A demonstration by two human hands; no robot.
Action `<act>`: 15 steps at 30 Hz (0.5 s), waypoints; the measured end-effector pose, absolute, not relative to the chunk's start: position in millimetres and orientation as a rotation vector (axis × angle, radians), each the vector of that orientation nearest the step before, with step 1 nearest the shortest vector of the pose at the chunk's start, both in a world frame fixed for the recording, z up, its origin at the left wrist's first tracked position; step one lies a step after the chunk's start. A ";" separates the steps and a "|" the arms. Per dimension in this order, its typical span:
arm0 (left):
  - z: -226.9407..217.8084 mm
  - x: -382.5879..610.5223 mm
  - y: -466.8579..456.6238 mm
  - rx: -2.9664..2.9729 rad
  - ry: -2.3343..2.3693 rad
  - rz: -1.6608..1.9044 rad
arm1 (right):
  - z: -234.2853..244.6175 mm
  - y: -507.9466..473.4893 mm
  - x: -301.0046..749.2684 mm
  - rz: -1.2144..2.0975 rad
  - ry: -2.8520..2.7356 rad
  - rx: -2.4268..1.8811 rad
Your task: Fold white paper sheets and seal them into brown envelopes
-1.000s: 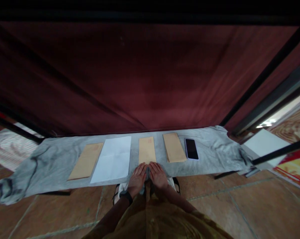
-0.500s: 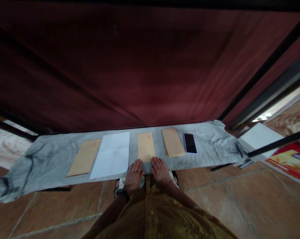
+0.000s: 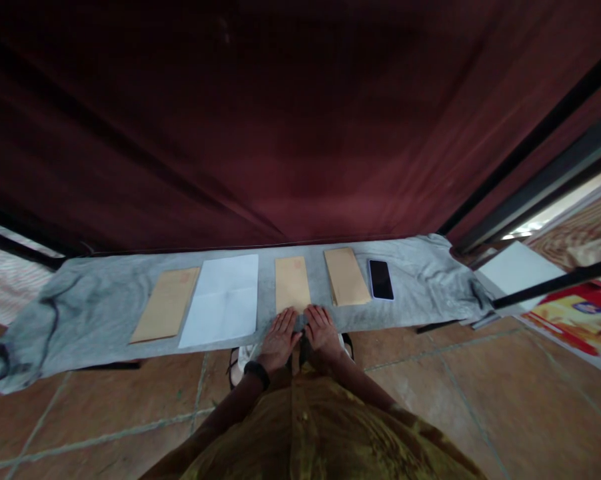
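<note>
A single brown envelope (image 3: 291, 283) lies flat in front of me on the grey cloth. My left hand (image 3: 280, 337) rests palm down with its fingers stretched over the envelope's near left end. Beside it, my right hand (image 3: 321, 333) lies flat too, fingertips at the near right corner. Neither hand grips anything. To the left are a sheet of white paper (image 3: 223, 303) with fold creases and some brown envelopes (image 3: 165, 305) lying together. On the right sit a stack of brown envelopes (image 3: 346, 277) and a dark-screened phone (image 3: 381, 280).
The grey cloth (image 3: 95, 300) covers a long, narrow bench. Behind it hangs a dark red curtain (image 3: 300, 167) with black metal bars (image 3: 520, 147) at the sides. A white box (image 3: 520, 270) and a red and yellow package (image 3: 580, 317) stand at the right, on the tiled floor (image 3: 430, 407).
My left hand has slid right and forward onto the envelope's near edge, closer to my right hand. The whole view has shifted slightly; the papers and phone keep their places.
</note>
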State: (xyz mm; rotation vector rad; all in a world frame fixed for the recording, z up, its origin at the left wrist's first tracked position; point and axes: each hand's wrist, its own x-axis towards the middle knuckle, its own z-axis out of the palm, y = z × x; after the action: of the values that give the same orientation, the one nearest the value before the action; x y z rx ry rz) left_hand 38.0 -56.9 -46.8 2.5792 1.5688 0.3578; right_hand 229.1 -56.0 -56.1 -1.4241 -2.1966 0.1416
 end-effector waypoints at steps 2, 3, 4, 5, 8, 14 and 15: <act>-47.8 39.2 -56.1 2.583 1.559 0.340 | -51.2 -54.5 225.3 0.151 -2.221 -1.379; -48.5 39.2 -55.9 2.585 1.556 0.335 | -48.6 -53.5 222.6 0.168 -2.242 -1.345; -49.3 39.0 -55.9 2.585 1.554 0.332 | -46.3 -52.4 219.5 0.191 -2.264 -1.313; -49.9 38.7 -56.0 2.583 1.556 0.328 | -44.5 -51.4 216.4 0.215 -2.278 -1.291; -50.3 38.1 -57.0 2.573 1.568 0.302 | -43.8 -50.0 209.7 0.260 -2.304 -1.281; -46.9 36.2 -61.9 2.559 1.586 0.294 | -50.7 -55.3 215.2 0.224 -2.356 -1.359; -46.8 35.7 -62.7 2.554 1.596 0.294 | -51.3 -56.2 216.8 0.224 -2.356 -1.372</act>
State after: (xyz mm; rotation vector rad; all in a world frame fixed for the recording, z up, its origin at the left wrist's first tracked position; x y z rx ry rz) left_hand 35.7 -62.7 -46.8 2.5535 1.5965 0.2943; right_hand 216.8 -56.2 -51.3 -1.3721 -2.3563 0.2244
